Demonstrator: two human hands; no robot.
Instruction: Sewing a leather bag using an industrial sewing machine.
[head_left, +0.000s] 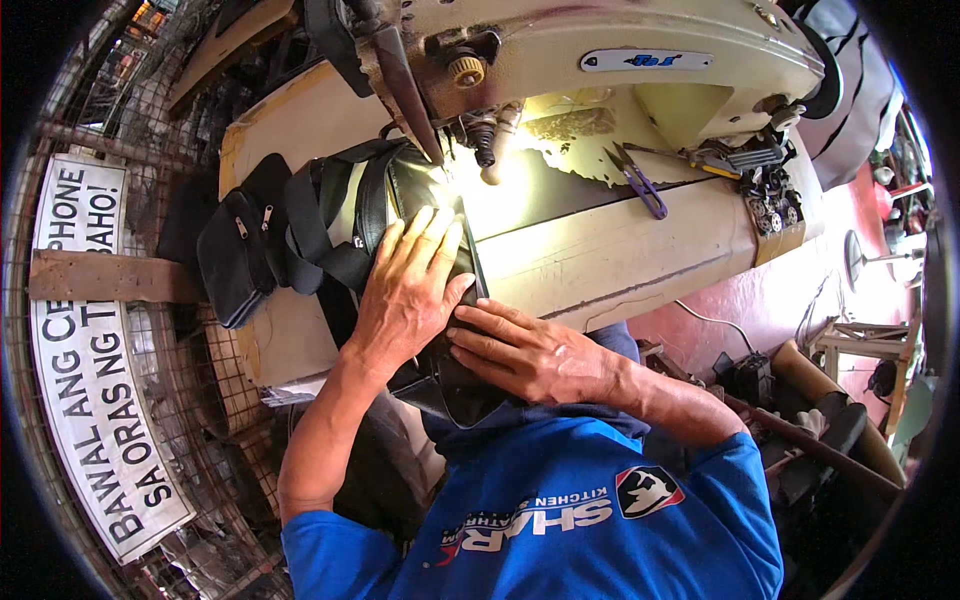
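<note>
A shiny black bag (412, 188) lies partly under the needle area of a cream sewing machine (560, 75), with its near end hanging over the table edge toward my lap. Spread flat on the bag just below the lit needle area is my left hand (415, 275), fingers stretched out. My right hand (545, 352) rests with extended fingers on the bag's nearer part, its fingertips close to my left thumb. Black straps (310, 230) and a zippered black pouch (240, 240) spill off to the left. The bag's underside is hidden.
On the cream table (600, 265) lie purple-handled thread snips (642, 185). A holder with several metal bobbins (772, 208) sits at the right end. Wire mesh with a white sign (100, 370) and a wooden plank (115, 276) stands at left. Clutter covers the floor at right.
</note>
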